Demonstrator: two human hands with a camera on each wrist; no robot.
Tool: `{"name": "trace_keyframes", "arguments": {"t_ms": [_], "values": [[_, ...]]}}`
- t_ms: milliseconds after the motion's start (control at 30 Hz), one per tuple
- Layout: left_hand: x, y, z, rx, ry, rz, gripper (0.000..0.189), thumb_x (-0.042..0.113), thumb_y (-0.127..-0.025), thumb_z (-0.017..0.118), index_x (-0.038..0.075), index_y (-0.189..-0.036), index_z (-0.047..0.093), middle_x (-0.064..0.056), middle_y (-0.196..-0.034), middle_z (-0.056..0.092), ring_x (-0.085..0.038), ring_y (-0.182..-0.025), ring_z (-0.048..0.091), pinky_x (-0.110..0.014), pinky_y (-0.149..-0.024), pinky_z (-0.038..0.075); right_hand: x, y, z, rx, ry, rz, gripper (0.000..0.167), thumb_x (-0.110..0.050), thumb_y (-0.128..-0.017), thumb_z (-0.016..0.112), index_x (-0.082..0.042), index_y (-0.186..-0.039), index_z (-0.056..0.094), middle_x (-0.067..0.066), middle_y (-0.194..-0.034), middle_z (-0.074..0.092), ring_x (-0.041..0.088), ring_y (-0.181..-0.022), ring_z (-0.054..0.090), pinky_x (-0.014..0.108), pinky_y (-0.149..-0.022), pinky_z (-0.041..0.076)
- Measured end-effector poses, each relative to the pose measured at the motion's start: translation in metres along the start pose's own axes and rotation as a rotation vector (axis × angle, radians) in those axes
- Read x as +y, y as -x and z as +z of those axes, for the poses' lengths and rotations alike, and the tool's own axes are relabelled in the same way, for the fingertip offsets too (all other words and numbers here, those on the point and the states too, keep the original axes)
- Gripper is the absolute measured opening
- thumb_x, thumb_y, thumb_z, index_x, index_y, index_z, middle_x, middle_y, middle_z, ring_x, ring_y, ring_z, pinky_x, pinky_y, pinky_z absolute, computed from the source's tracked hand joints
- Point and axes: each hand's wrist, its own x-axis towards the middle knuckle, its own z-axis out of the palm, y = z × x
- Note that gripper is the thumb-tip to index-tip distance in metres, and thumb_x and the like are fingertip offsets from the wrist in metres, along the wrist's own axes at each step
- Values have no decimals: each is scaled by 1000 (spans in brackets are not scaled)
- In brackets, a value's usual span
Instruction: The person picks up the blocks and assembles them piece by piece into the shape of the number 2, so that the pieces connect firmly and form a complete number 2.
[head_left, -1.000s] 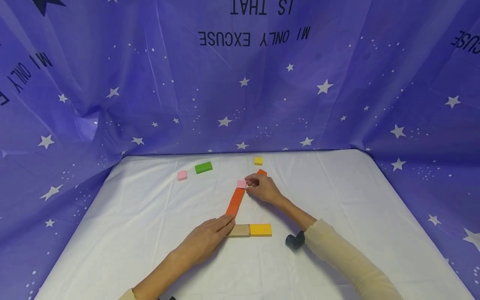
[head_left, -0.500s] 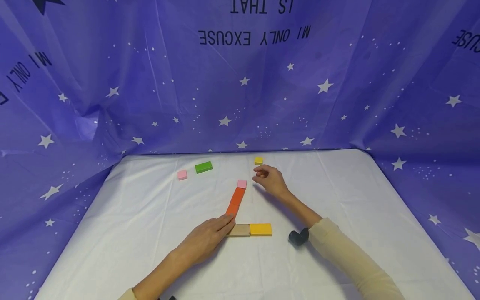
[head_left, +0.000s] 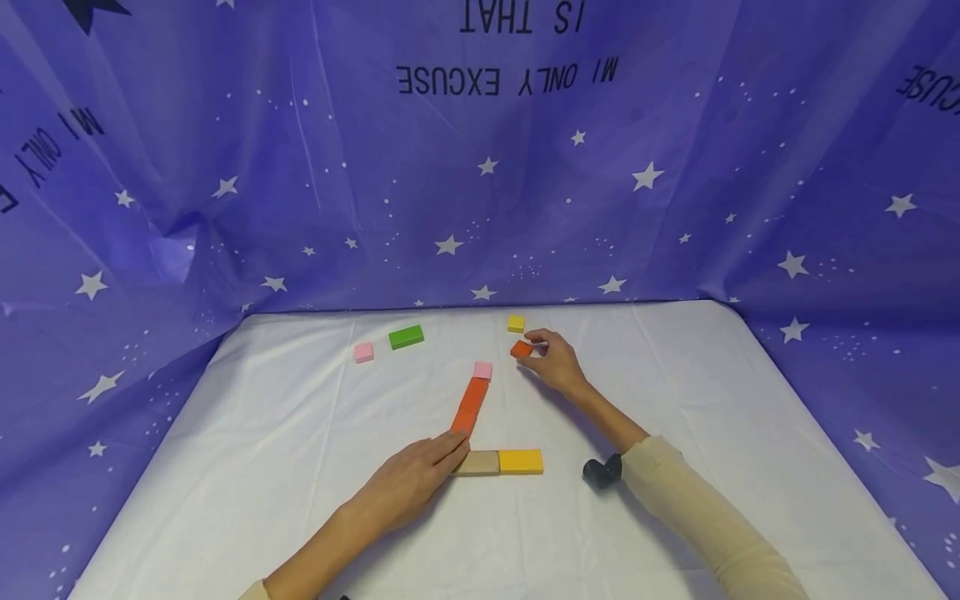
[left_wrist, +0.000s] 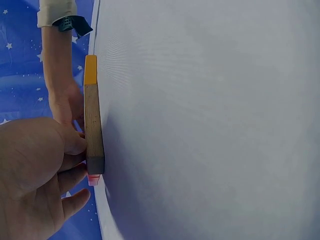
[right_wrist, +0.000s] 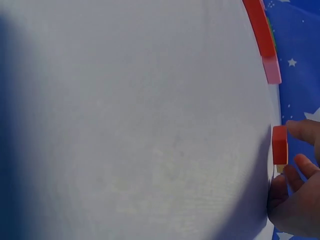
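In the head view my left hand (head_left: pixel 415 479) rests with extended fingers at the meeting point of an orange block (head_left: pixel 473 394) row and a wooden block (head_left: pixel 480 463), partly covering both. A yellow block (head_left: pixel 521 462) adjoins the wooden one's right end. At the top of the orange row sits a small pink block (head_left: pixel 483 371). My right hand (head_left: pixel 556 361) is at a separate orange block (head_left: pixel 521 348), thumb and fingers spread around it. In the right wrist view its fingers look apart from this block (right_wrist: pixel 280 145); whether the thumb touches it is unclear.
Behind the separate orange block lies a small yellow block (head_left: pixel 516 323). A green block (head_left: pixel 407 337) and another pink block (head_left: pixel 363 352) lie at the back left. White cloth (head_left: pixel 637 542) covers the table; a purple starred curtain (head_left: pixel 450 192) hangs around it.
My right hand has moved away from the small pink block to the right, and the separate orange block behind it now shows. The left hand has stayed in place.
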Motion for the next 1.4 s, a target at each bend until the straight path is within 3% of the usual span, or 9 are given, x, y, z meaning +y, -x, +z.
{"name": "trace_keyframes", "arguments": {"t_ms": [500,1400], "values": [[-1,1,2,1,0,-4,48,2,-90,69,0,-137,59,-14,-143,54,-26,-130,52,-38,-102,47,6,-5,-1,-32,82,8,48,-11,-83,80,3,-126,63,16,-115,66,30,-101,55,42,-89,48],[-2,1,3,13,2,6,48,1,-90,70,0,-136,59,-14,-142,54,-27,-130,52,-39,-101,48,12,-7,3,8,84,-26,42,-11,-84,80,2,-121,66,16,-111,65,30,-99,55,42,-88,48]]}}
